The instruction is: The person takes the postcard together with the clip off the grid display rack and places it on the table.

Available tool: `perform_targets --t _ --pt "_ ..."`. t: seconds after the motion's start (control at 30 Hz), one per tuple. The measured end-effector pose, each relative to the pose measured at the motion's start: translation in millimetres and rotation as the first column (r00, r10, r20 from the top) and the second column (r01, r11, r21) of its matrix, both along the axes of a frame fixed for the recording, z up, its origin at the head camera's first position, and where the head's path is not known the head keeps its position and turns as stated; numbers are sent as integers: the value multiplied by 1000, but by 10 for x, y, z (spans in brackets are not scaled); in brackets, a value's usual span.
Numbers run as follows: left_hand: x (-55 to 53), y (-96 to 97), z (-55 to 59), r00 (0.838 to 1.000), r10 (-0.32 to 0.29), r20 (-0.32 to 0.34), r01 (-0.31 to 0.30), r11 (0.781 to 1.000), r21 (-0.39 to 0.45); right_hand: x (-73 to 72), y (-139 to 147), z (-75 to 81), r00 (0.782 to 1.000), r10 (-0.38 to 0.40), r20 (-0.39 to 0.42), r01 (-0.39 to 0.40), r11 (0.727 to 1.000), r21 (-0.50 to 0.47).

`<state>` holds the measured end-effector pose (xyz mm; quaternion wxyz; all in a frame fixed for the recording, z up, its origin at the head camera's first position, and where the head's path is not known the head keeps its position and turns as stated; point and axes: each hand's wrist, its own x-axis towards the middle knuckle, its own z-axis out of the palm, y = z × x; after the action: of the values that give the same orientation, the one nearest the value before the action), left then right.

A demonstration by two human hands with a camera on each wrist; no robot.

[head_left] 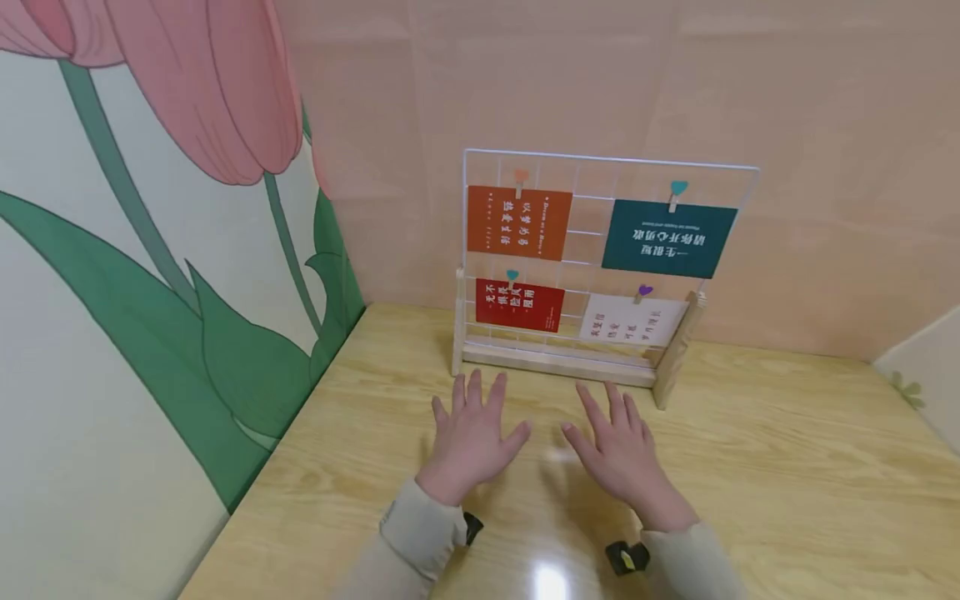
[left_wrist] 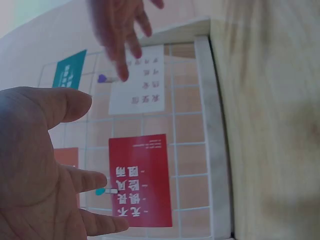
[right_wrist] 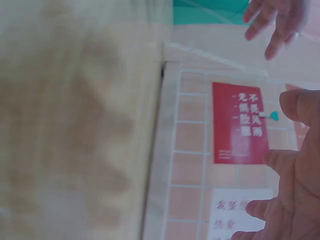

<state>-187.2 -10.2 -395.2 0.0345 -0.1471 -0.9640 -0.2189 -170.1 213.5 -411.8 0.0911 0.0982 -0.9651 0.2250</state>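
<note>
Both hands hover over the table in front of a white wire grid rack (head_left: pixel 592 198) set in a wooden stand (head_left: pixel 555 364). My left hand (head_left: pixel 471 437), fingers spread, is nearest the stand's left end and holds nothing. My right hand (head_left: pixel 621 458) is likewise spread and bare, before the stand's right half. Small heart clips pin cards to the grid: an orange card (head_left: pixel 517 223) upper left, a teal card (head_left: pixel 670 239) upper right, a red card (head_left: pixel 520 306) lower left and a white card (head_left: pixel 632 320) lower right. In the left wrist view the red card (left_wrist: pixel 141 181) shows beyond the fingers.
The wood-grain table (head_left: pixel 795 467) runs back to a pink wall covering (head_left: pixel 825 208). A panel with printed tulips (head_left: pixel 202 83) stands along the left side. A pale panel (head_left: pixel 926 375) borders the right edge. Dark wrist devices (head_left: pixel 627 557) sit by the sleeves.
</note>
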Motion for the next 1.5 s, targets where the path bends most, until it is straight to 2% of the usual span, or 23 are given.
perform_targets --t 0.1,0.3,0.43,0.57,0.77,0.87,1.0,1.13,1.3,1.4,1.5 --pt "-75 -12 65 1000 5 -24 -5 1000 -3 -93 -21 74 999 24 -25 -24 1000 -6" --pt "-204 -43 135 999 13 -42 -14 1000 -13 -237 -89 221 997 51 -57 -48 998 43" --pt "-302 -71 212 998 12 -68 -13 1000 -11 -359 -139 378 995 77 -61 -73 996 60" --pt "-446 -98 363 993 14 -117 -15 1000 -4 -518 -201 645 990 115 -86 -108 991 85" --pt "-640 -118 632 992 7 -123 -6 1000 8 -710 -270 1139 984 148 -100 -133 981 142" --pt "-725 -131 734 992 2 -129 -2 1000 7 -794 -283 1303 983 153 -98 -135 976 171" --pt "-822 -180 784 992 5 -128 -3 1000 11 -908 -315 1414 983 164 -88 -143 968 205" --pt "-905 -216 740 993 10 -120 -5 999 38 -1040 -370 1471 979 179 -94 -153 961 232" --pt "-1046 -172 808 990 -16 -141 29 995 93 -1199 -387 1669 969 193 -157 -148 955 257" --pt "-1127 -146 880 991 -37 -132 56 988 147 -1277 -394 1815 961 192 -201 -128 948 291" --pt "-1193 -144 928 993 -26 -111 50 975 218 -1354 -430 1934 944 219 -248 -136 941 311"
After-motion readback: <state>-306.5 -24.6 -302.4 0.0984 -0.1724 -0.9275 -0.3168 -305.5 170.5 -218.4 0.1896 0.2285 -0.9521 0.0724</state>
